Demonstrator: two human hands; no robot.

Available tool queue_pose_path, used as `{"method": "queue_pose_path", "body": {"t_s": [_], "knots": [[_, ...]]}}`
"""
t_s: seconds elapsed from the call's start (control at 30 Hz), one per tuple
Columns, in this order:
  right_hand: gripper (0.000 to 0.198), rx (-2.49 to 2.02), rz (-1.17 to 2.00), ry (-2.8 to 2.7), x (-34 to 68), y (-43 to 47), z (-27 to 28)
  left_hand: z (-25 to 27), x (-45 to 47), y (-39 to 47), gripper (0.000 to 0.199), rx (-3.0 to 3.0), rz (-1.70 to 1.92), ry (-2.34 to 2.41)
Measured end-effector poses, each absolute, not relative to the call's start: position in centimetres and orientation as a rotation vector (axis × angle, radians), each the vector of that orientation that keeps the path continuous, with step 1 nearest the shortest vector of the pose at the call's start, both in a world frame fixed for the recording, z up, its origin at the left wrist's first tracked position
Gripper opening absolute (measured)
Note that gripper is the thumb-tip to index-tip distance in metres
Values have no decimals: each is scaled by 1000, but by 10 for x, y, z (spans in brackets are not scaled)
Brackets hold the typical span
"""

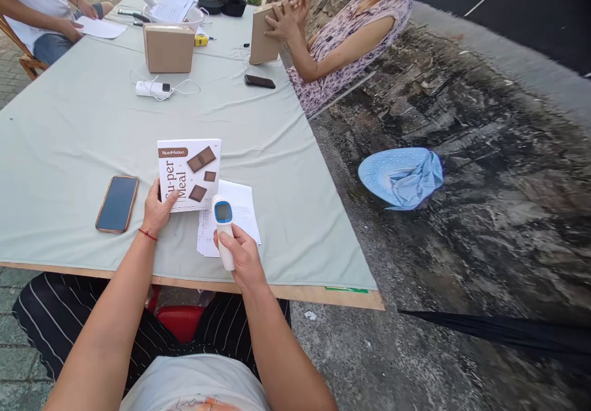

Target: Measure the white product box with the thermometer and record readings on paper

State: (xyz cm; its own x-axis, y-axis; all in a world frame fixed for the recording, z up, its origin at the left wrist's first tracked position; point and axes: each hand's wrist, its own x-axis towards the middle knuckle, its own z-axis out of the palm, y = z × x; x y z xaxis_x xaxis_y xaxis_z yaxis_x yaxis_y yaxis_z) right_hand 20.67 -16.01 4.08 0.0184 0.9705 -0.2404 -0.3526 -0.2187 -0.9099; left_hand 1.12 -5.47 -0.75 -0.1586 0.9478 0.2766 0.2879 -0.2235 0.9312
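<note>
My left hand point(159, 207) grips the lower left corner of a white and brown box point(189, 174) printed "NutriMotion" and "Meal", its front turned up toward me. In my right hand point(242, 254) is a white infrared thermometer point(225, 232) with a blue-rimmed screen, held by the handle just right of the box's lower corner. My thumb lies along the handle. Printed sheets of paper point(240, 214) lie on the table beneath the box and the thermometer. Left of my left hand rests a phone point(117, 204) with a dark screen.
Farther up the cloth-covered table point(69, 159) stand a cardboard box point(168, 49), a white device with a cable point(152, 88) and a black phone point(259, 81). At the right edge a person holds a brown box point(264, 35). A blue hat point(401, 177) lies beyond the table.
</note>
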Motion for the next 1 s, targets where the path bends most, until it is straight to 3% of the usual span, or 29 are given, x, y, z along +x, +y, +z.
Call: {"method": "queue_pose_path", "body": {"t_s": [0.37,0.7,0.83,1.0], "knots": [[36,-1194,1253,-643,242,-163,47,-1,10,-55,56,1538,1424,1450],[39,-1241,1180,-731,250,-160,30,-7,8,-57,67,1573,1441,1507],[61,-1596,809,-861,272,-147,-2,-10,6,-55,69,1506,1609,1465],[70,-2009,339,-992,312,-132,-40,-22,-1,-47,82,1399,1795,1581]]}}
